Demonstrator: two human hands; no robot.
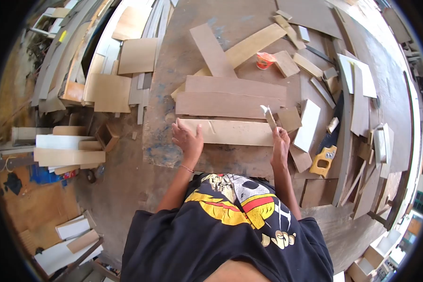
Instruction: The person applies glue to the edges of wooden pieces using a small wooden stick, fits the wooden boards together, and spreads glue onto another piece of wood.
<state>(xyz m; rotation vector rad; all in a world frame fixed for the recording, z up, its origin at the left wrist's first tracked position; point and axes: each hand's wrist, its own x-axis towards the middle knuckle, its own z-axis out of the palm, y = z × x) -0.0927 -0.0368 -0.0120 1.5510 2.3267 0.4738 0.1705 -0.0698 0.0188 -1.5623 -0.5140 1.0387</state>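
Note:
A pale wooden board (pixel 235 133) lies lengthwise on the worktable in front of me, with a small whitish streak near its left end. My left hand (pixel 188 137) rests spread over that left end, thumb apart from the fingers. Pinched in my right hand (pixel 280 137), above the board's right end, is a thin wooden stick (pixel 270 119) with a white, wet-looking blob on its tip. Just beyond lie two brown boards, a nearer one (pixel 230 104) and a farther one (pixel 235 86). An orange-red plastic cup (pixel 265 61) stands farther back.
A yellow-handled handsaw (pixel 323 161) lies right of my right hand, near a white block (pixel 307 125) and a small wood block (pixel 289 119). Longer planks (pixel 213 49) cross behind. Stacked offcuts (pixel 70 156) stand left of the worktable (pixel 174 61).

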